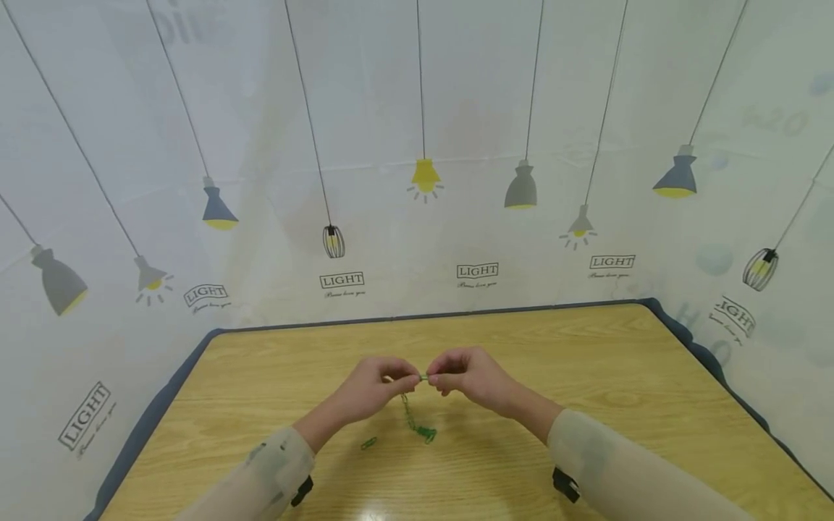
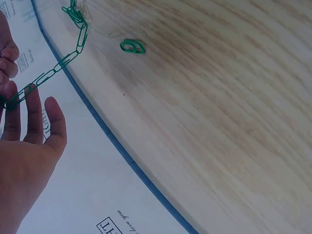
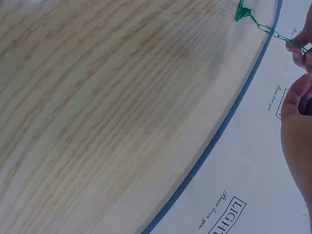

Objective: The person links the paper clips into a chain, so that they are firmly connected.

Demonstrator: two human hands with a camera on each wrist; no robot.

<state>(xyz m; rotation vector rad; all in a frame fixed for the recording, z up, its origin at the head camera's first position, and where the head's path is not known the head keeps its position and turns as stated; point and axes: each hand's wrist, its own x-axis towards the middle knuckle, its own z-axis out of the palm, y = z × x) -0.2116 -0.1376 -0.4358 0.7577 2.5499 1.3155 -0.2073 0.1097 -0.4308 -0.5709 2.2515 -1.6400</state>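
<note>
A chain of green paper clips (image 1: 409, 414) hangs from the fingertips of my left hand (image 1: 374, 389), which pinch its upper end. My right hand (image 1: 478, 380) faces it, thumb and forefinger pinching a paper clip (image 1: 424, 377) that bridges the small gap between both hands. Down on the table the chain's lower end bunches into a green heap (image 1: 426, 433). The left wrist view shows the chain (image 2: 46, 75) slanting across the left fingers; in the right wrist view the chain (image 3: 265, 28) runs up to the fingertips, partly hidden by them.
Left of the heap, loose green paper clips (image 1: 368, 443) lie overlapping on the wooden table (image 1: 260, 405). A blue edge (image 1: 456, 313) borders the tabletop. Behind and at both sides hangs a pale sheet (image 1: 378, 202) printed with lamps.
</note>
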